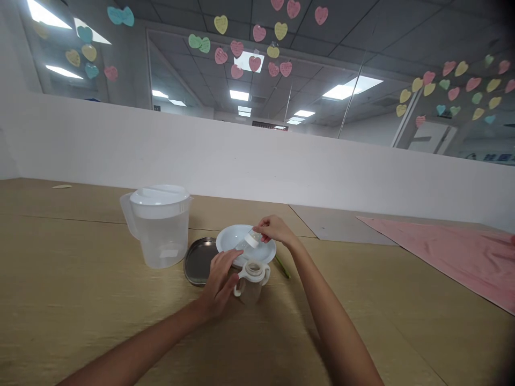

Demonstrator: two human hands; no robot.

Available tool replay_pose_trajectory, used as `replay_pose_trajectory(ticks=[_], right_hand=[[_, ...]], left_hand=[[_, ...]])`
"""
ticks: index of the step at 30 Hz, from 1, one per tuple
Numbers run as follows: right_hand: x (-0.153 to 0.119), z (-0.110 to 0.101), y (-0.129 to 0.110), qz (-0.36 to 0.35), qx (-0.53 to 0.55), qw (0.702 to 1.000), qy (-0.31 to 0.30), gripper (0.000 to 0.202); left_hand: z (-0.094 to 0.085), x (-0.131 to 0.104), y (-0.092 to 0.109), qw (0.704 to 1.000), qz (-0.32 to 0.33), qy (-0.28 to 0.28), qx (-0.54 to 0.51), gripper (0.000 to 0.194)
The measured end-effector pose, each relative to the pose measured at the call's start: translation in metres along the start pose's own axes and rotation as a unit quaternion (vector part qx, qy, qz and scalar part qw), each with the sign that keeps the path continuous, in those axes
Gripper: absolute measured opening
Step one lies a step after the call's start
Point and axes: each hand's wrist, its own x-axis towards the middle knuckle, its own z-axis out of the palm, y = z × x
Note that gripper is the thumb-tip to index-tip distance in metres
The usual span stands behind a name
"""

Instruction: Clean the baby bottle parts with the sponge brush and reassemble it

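Observation:
My right hand (276, 229) pinches a clear bottle top with a white ring (252, 239), tilted over a white bowl (226, 236). My left hand (219, 281) has its fingers stretched toward the lower end of that top, with the thumb apart, beside the rim of a clear bottle. That bottle (251, 291) stands upright and uncapped in front of the bowl, with a white collar and two white handles. Whether my left fingertips touch the clear top is too small to tell.
A lidded clear pitcher (163, 236) stands at the left, near a round dark metal tray (198, 262). A green stick-like item (282, 267) lies right of the bowl. A pink cloth (454, 252) covers the right side of the table (120, 316). Behind runs a white wall (241, 161).

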Motion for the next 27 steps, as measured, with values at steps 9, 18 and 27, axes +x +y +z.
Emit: replay_pose_trajectory(ticks=[9,18,27], right_hand=[[0.007,0.009,0.013,0.052,0.067,0.991,-0.103,0.024],[0.006,0.005,0.015,0.083,0.079,0.987,-0.109,0.024],[0.008,0.006,0.015,0.095,0.09,0.986,-0.101,0.022]], left_hand=[[0.002,0.006,0.0,0.997,-0.055,-0.033,0.05,0.035],[0.004,0.004,-0.004,0.996,-0.054,-0.039,0.053,0.038],[0.004,0.005,-0.003,0.995,-0.059,-0.049,0.059,0.039]])
